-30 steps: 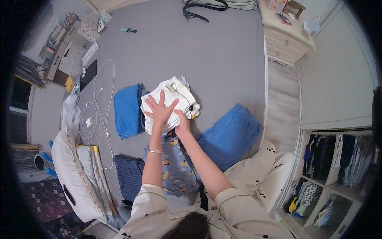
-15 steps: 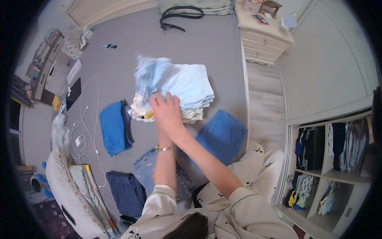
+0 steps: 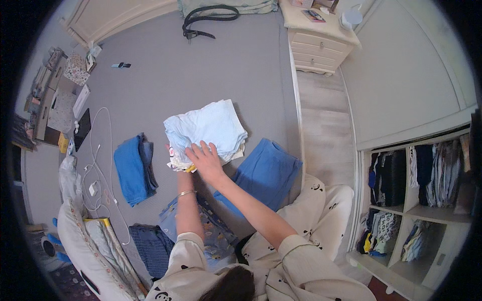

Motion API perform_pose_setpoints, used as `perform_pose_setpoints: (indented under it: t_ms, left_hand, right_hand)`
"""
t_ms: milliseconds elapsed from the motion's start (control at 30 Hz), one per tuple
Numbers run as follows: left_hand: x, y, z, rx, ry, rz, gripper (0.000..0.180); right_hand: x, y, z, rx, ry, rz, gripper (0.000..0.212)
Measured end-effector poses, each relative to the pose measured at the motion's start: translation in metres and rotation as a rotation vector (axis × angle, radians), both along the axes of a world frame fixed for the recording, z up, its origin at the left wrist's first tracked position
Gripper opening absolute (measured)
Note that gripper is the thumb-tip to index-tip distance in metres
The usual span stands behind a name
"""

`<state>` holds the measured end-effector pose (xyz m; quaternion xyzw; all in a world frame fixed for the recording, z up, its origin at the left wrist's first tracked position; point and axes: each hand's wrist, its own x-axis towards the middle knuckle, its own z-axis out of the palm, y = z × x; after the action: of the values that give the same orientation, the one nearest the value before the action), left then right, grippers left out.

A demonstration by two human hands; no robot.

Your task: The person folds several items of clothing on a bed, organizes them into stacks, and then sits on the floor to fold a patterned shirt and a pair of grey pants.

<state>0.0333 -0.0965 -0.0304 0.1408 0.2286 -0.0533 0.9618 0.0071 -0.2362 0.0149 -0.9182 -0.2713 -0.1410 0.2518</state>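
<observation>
A stack of folded light blue and white clothes [image 3: 207, 125] lies on the grey bed sheet. My right hand [image 3: 207, 163] rests on the stack's near edge, its fingers spread over the top light blue garment. The wrist of my left hand [image 3: 185, 179], with a bracelet below it, reaches to the near left corner, where printed white cloth shows. The stack and my right hand hide the left fingers. Folded blue trousers [image 3: 266, 173] lie close to the right, and another folded blue garment [image 3: 131, 168] lies to the left.
Nearer me are a patterned blue-grey garment [image 3: 216, 226] and a dark striped one [image 3: 153, 248]. White cables [image 3: 111, 150] lie at the left. A black belt [image 3: 211, 11] and a watch [image 3: 121, 65] lie farther off. An open wardrobe [image 3: 401, 210] stands at the right.
The light blue cloth that was bunched up at the stack's left now lies flat on top. The stack has turned and sits nearer me, and my right hand is spread over its edge.
</observation>
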Motion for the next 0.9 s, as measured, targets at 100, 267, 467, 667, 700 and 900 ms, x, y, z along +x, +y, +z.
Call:
perform_pose_setpoints:
  t_ms: [100, 267, 467, 667, 700, 900]
  left_hand:
    - [0.002, 0.044, 0.006, 0.217, 0.072, -0.109, 0.062]
    - [0.013, 0.053, 0.021, 1.093, 0.115, -0.332, 0.061]
    - [0.012, 0.081, 0.021, 1.32, 0.212, -0.405, 0.059]
    - [0.0, 0.04, 0.042, 2.237, 0.278, 0.063, 0.065]
    - [0.002, 0.025, 0.051, 2.434, 0.014, 0.092, 0.067]
    - [-0.006, -0.009, 0.07, 2.778, -0.274, -0.564, 0.065]
  right_hand:
    - [-0.005, 0.006, -0.007, -0.01, -0.01, 0.019, 0.047]
    - [0.003, -0.002, 0.015, -0.036, 0.352, 0.242, 0.047]
    - [0.042, -0.05, 0.028, 0.075, 0.157, -0.037, 0.04]
    - [0.045, -0.062, -0.005, 0.219, 0.248, 0.136, 0.047]
    - [0.043, -0.061, -0.001, 0.155, 0.246, 0.121, 0.049]
    - [0.038, -0.064, 0.022, 0.02, 0.202, 0.149, 0.042]
